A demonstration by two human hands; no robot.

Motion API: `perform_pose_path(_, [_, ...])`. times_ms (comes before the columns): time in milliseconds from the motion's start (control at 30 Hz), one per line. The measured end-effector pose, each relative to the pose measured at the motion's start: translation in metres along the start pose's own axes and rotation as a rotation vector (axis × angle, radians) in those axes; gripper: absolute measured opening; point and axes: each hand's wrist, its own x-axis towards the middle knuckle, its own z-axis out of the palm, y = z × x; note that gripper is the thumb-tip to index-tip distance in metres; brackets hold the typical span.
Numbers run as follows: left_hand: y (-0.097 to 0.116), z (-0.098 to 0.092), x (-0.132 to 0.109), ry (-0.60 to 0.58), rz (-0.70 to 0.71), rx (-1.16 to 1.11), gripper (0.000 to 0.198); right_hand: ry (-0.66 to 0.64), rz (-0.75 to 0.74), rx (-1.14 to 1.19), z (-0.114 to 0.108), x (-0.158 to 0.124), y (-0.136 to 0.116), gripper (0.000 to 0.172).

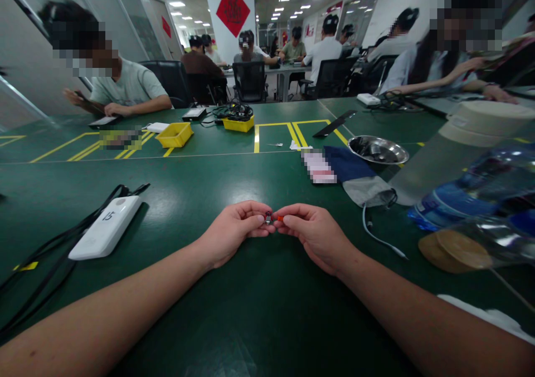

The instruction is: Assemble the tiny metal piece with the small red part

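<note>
Both of my hands meet over the middle of the green table [200,321]. My left hand [236,229] is closed, pinching a small dark and silvery part [268,218] between thumb and fingers. Right beside it, my right hand [313,229] pinches a tiny orange-red piece [280,219]. The two small parts are very close together; I cannot tell whether they touch. Their exact kind is too small to make out.
Left lies a white power bank [106,226] with black cables [54,254]. A blue-grey pouch [355,171], metal bowl [378,150], large cup [443,148] and plastic bottles [480,182] stand right. Yellow trays [174,136] sit further back. Other people work around the tables.
</note>
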Motion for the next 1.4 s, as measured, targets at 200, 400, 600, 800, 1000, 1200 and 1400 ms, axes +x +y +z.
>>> perform_pose_path(200, [-0.0008, -0.0009, 0.0008, -0.008, 0.001, -0.005, 0.021, -0.009, -0.014, -0.006, -0.0009, 0.0006, 0.0017, 0.012])
perform_pose_path(400, [-0.0002, 0.0001, 0.0012, -0.013, -0.023, 0.010, 0.023, 0.012, -0.002, 0.001, 0.0013, 0.0005, -0.0002, 0.011])
perform_pose_path(600, [0.0006, 0.0019, 0.0006, -0.015, -0.047, 0.033, 0.021, -0.002, -0.008, 0.013, 0.0009, -0.0005, -0.0001, 0.011])
perform_pose_path(800, [-0.0002, 0.0002, 0.0004, -0.035, -0.027, 0.052, 0.020, -0.007, -0.002, 0.012, 0.0016, -0.0008, -0.0009, 0.011])
perform_pose_path(1000, [-0.0017, -0.0014, 0.0003, -0.022, -0.003, 0.063, 0.022, 0.010, -0.002, 0.009, 0.0011, -0.0008, -0.0010, 0.010])
perform_pose_path(1200, [-0.0035, 0.0013, -0.0004, -0.067, -0.013, 0.039, 0.025, 0.022, -0.017, 0.008, 0.0004, -0.0013, 0.0006, 0.012])
perform_pose_path(1400, [-0.0012, 0.0004, 0.0003, -0.062, -0.065, -0.039, 0.019, 0.011, 0.004, 0.086, 0.0002, -0.0015, -0.0023, 0.011])
